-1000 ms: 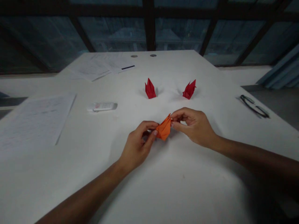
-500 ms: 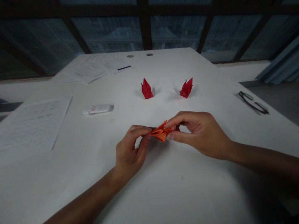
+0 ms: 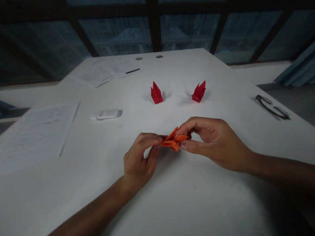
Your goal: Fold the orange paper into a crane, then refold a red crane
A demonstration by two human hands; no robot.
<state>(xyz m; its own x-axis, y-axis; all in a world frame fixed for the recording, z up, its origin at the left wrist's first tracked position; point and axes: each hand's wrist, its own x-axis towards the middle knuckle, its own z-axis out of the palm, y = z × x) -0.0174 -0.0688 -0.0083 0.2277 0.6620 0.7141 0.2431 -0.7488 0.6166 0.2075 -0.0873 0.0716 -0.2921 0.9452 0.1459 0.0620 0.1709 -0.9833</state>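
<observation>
Together, my hands grip the folded orange paper piece (image 3: 173,141) just above the white tabletop (image 3: 172,203), my left hand (image 3: 141,157) pinching its left tip between thumb and fingers while my right hand (image 3: 214,141) pinches its opposite side. Beyond it, two red folded-paper figures, one on the left (image 3: 156,93) and one on the right (image 3: 199,91), stand well apart, with a white, capped plastic tube (image 3: 107,114) lying to the left and dark-framed glasses (image 3: 272,107) lying to the right near the tabletop's edge.
</observation>
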